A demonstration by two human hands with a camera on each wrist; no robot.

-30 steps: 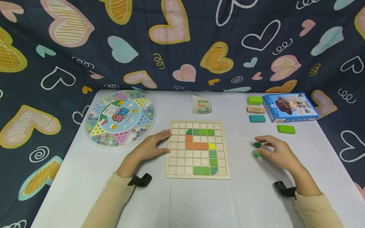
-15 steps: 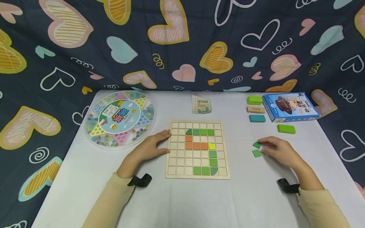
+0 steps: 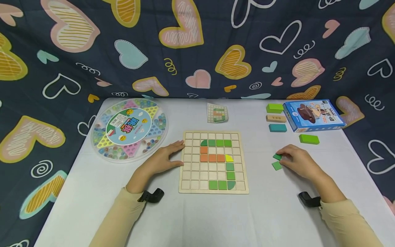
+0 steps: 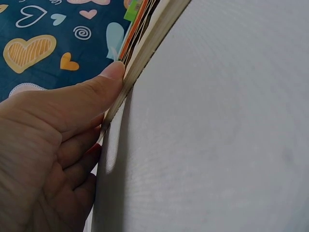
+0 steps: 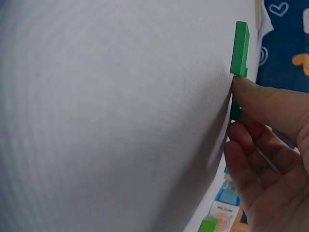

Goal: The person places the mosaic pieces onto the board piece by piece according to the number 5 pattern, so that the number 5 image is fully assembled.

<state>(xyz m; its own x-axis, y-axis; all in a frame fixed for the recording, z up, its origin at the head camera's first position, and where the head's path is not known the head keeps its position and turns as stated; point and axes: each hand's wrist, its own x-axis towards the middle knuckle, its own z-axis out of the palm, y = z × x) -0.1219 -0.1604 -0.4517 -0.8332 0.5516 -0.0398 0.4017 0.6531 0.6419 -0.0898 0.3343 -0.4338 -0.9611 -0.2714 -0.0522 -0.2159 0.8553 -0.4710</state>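
A pale wooden grid board [image 3: 191, 175] lies mid-table in the head view, with green, orange and yellow tiles [image 3: 213, 158] set in some squares. My left hand [image 3: 160, 159] rests at its left edge. The left wrist view has that thumb [image 4: 99, 92] against the board's side [image 4: 145, 53]. To the right of the board, my right hand [image 3: 300, 163] has thumb and index finger on either side of a small dark green tile [image 3: 276, 156]. A lighter green square tile [image 3: 276, 166] lies just in front of it; the right wrist view shows this tile [image 5: 239, 48] beside the thumb.
Behind the board lies a printed pattern card [image 3: 217, 113]. A round marble game [image 3: 129, 130] is at the left. Back right are a blue box [image 3: 314, 116], two light green blocks [image 3: 274, 108], a wooden block [image 3: 276, 118] and a teal block [image 3: 277, 128].
The right thumb and fingers have drawn closer together around the dark green tile. The left hand and the board have stayed where they were.
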